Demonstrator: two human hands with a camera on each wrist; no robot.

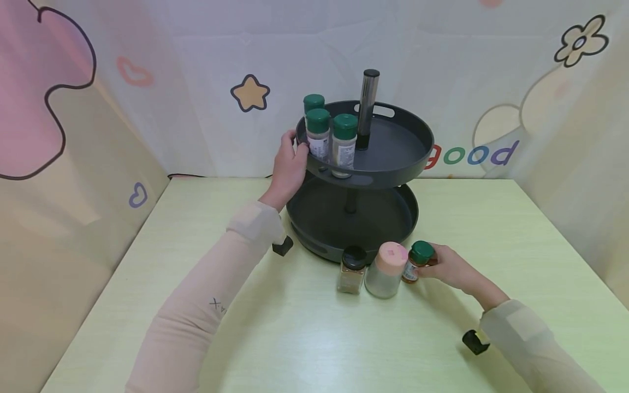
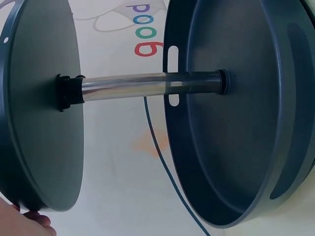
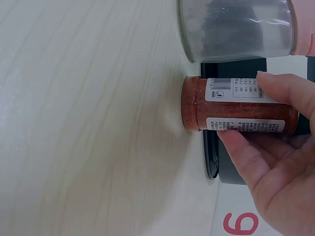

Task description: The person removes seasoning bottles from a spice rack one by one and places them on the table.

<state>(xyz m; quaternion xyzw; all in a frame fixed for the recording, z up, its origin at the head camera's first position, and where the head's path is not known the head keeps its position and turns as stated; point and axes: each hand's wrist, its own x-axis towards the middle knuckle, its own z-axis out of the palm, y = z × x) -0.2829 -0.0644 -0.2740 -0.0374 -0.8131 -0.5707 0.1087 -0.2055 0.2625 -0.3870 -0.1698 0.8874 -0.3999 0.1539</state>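
Thumb and fingers of the right hand (image 1: 444, 266) pinch a small clear jar (image 3: 240, 105) of red-brown spice, green-capped, upright, with white printed labels, at four o'clock of the lower tray (image 1: 375, 229). Just beside it, toward nine o'clock, stands a pink-lidded jar (image 1: 383, 281), then a black-capped bottle (image 1: 351, 278). The left hand (image 1: 290, 172) grips the upper tray (image 1: 395, 144) near nine o'clock, beside three green-capped bottles (image 1: 343, 150).
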